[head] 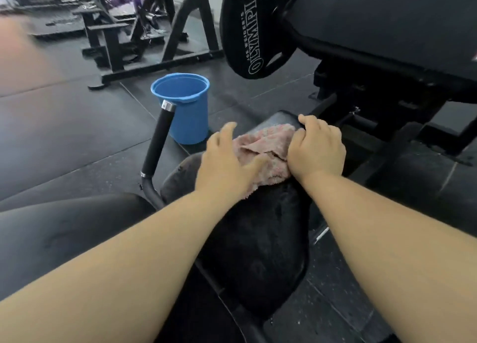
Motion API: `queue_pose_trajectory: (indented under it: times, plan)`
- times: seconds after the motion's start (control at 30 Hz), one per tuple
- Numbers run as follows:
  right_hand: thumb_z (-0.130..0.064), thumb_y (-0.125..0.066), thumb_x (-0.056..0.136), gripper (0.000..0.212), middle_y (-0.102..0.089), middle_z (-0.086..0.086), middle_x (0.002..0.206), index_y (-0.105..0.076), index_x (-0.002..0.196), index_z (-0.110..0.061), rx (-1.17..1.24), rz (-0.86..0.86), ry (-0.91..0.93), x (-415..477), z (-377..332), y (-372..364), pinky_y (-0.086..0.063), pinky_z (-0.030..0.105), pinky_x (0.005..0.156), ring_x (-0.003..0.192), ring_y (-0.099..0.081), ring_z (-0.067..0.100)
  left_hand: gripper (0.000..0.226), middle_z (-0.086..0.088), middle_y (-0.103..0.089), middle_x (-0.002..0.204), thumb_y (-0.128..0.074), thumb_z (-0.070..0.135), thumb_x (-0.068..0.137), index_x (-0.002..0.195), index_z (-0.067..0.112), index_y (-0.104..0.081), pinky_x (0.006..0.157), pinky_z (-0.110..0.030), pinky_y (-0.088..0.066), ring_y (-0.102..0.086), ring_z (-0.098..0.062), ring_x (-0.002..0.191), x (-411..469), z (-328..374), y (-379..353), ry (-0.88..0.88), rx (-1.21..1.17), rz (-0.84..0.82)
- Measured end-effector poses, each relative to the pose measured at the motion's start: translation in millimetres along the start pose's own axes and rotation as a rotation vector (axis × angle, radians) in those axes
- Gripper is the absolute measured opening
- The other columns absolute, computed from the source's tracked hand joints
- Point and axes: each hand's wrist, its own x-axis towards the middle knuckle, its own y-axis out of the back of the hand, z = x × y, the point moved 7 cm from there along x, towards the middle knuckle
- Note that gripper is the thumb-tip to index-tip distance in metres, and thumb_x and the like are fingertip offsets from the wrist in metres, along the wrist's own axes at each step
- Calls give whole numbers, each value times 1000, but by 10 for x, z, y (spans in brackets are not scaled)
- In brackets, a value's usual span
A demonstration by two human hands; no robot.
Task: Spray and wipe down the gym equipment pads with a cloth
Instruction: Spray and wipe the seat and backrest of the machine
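A crumpled pink cloth lies on the far end of a black seat pad that runs from the bottom middle up to the centre. My left hand rests on the cloth's left side with fingers spread and fairly straight. My right hand sits on the cloth's right side, its fingers curled down over the cloth and the pad's far edge. The pad's surface looks dark and damp in places. No spray bottle is in view.
A blue plastic bucket stands on the rubber floor left of the pad. A black machine handle rises between bucket and pad. A black weight plate and machine frame hang above right. Other gym frames stand behind.
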Motion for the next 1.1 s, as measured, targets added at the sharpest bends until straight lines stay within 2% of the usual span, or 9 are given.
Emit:
queue_pose_trajectory:
  times: [0.1,0.27,0.33,0.4,0.5,0.67,0.87,1.0,1.1]
  plan:
    - [-25,-34,100,43,-52,-4,142,-51,140,-25,55,37,6,-1,4,14,-36,42,105,132,-40,24,47,0,-43,141,-52,35,97,143,35,-43,99,-41,-42,-41,-27,120,-62,300,-340,-313,251,33]
    - [-24,-38,100,40,-56,-6,136,-54,137,-24,64,93,14,14,21,-1,-36,41,104,127,-42,23,38,-2,-46,115,-49,15,91,121,34,-62,82,-34,-47,-50,-23,99,756,200,18,-163,-44,184]
    - [-24,-39,99,40,-57,-7,135,-55,137,-25,61,113,7,14,31,-21,-36,41,104,126,-43,22,26,1,-56,107,-52,25,93,109,35,-69,70,-29,-48,-56,-21,88,1127,333,-44,-151,-187,3]
    - [-25,-38,99,41,-56,-9,135,-54,137,-27,57,112,3,18,28,-23,-37,40,104,126,-42,21,27,2,-63,107,-47,28,99,116,34,-67,70,-27,-41,-56,-21,90,1233,552,-408,-209,-34,-262]
    - [-26,-38,99,41,-55,-11,136,-52,137,-29,47,109,4,21,28,-22,-37,40,104,127,-41,19,42,6,-61,108,-32,49,102,114,24,-62,76,-31,-35,-55,-20,104,1264,580,-549,-149,16,-287]
    - [-26,-37,99,41,-54,-12,138,-51,138,-29,15,105,0,12,22,-25,-37,39,104,128,-40,19,44,-7,-59,131,-30,42,105,123,19,-62,89,-30,-32,-50,-30,124,1216,39,-385,-162,135,-380]
    - [-26,-36,100,45,-49,-6,144,-45,144,-26,-115,55,12,-9,-40,-52,-33,42,107,132,-38,24,39,-2,-55,75,-37,30,102,73,10,-54,72,-32,-33,-52,-30,88,1046,-663,9,6,316,-360]
    - [-26,-31,101,47,-33,-14,157,-40,147,-29,-199,-9,103,-20,-99,-95,-2,46,122,149,-18,15,26,-3,-67,90,-40,23,99,85,23,-62,66,-27,-43,-66,-24,88,1257,-147,-80,14,-67,-246]
    - [-23,-35,100,44,-38,-15,154,-48,141,-32,-161,25,120,-35,-80,-76,1,43,121,147,-23,13,32,-8,-65,118,-36,19,100,111,26,-64,80,-32,-47,-63,-27,102,1316,319,-458,-41,-141,-385]
